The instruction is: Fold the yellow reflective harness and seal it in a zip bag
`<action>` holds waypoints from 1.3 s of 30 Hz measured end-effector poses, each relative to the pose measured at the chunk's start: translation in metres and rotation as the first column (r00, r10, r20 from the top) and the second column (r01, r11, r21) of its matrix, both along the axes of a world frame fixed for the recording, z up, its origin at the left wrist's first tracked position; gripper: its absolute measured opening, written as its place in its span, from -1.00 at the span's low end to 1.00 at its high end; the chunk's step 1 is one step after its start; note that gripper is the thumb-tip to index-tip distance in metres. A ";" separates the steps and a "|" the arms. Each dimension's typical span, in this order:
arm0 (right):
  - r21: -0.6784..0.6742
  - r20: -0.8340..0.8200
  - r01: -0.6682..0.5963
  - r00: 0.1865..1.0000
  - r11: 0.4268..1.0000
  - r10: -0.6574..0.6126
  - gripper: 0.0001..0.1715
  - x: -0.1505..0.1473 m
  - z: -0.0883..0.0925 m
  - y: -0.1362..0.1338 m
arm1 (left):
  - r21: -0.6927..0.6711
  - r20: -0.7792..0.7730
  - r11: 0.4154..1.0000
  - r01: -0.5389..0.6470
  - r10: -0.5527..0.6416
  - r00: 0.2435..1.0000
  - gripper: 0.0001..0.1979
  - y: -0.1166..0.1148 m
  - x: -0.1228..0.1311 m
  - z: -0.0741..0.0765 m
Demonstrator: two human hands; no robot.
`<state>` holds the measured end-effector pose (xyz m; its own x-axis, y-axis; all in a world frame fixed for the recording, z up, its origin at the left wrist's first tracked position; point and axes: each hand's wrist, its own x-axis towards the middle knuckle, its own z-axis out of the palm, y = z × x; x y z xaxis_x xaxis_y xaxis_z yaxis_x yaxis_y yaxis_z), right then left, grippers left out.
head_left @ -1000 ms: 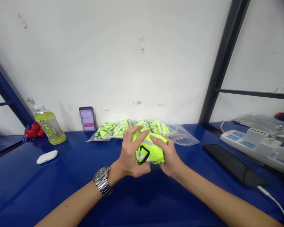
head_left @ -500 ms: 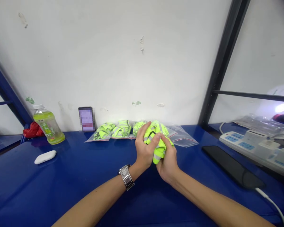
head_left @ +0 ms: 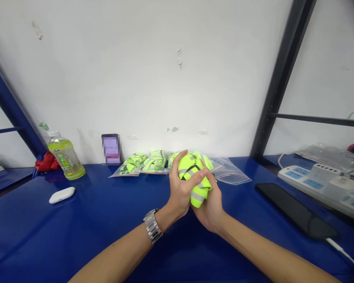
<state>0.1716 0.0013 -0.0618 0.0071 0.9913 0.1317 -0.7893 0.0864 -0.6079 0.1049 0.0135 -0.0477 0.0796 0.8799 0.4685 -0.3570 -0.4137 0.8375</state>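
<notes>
A bunched neon-yellow vest [head_left: 194,179] with grey reflective bands and black trim is gripped between both hands above the blue table [head_left: 76,232]. My left hand [head_left: 181,186], with a metal watch on its wrist, wraps the bundle from the left, thumb across the front. My right hand [head_left: 209,206] cups it from below and behind, fingers closed on the cloth. Behind them, against the wall, lie several clear zip bags [head_left: 141,163] holding folded yellow vests, and an empty clear bag [head_left: 233,173] lies to their right.
At the back left stand a green drink bottle [head_left: 65,155], red cloth [head_left: 48,162] and a propped phone [head_left: 111,149]. A white earbud case [head_left: 61,194] lies on the left. A black phone [head_left: 295,210] on a cable and a white power strip [head_left: 321,182] sit on the right.
Both hands moved right and slightly away with the vest, squeezing it from a wider wad into a tighter, more upright bundle. The left hand's thumb now crosses its front.
</notes>
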 end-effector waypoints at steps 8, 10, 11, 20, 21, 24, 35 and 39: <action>-0.002 0.121 -0.192 0.974 0.981 0.191 -0.44 0.009 0.000 0.007 | 0.006 -0.039 0.994 -0.105 0.105 0.994 -0.44 0.014 -0.016 0.011; -0.002 0.214 -0.309 0.929 0.951 0.302 -0.43 0.021 0.003 0.012 | 0.041 -0.102 0.994 -0.101 0.105 0.989 -0.48 0.019 -0.027 0.017; -0.009 0.263 -0.363 0.898 0.932 0.353 -0.42 0.027 0.005 0.014 | 0.077 -0.152 0.993 -0.091 0.102 0.983 -0.50 0.021 -0.034 0.020; 0.101 0.447 -0.472 0.808 0.876 0.384 -0.29 0.037 -0.010 0.016 | 0.418 -0.556 0.909 0.009 0.248 0.793 -0.56 0.016 -0.039 0.016; 0.127 0.432 -0.487 0.811 0.864 0.394 -0.23 0.035 -0.012 0.014 | 0.424 -0.546 0.906 -0.011 0.266 0.795 -0.59 0.014 -0.036 0.014; 0.130 0.394 -0.508 0.815 0.852 0.425 -0.23 0.030 -0.013 0.009 | 0.446 -0.490 0.894 -0.050 0.291 0.822 -0.67 0.009 -0.031 0.007; 0.165 0.336 -0.337 0.903 0.927 0.269 -0.32 0.022 0.004 0.002 | 0.432 -0.389 0.876 -0.213 0.394 0.832 -0.52 0.013 -0.025 -0.005; 0.203 0.367 -0.309 0.904 0.929 0.220 -0.29 0.024 0.005 0.004 | 0.329 -0.363 0.921 -0.209 0.328 0.872 -0.52 0.019 -0.019 -0.016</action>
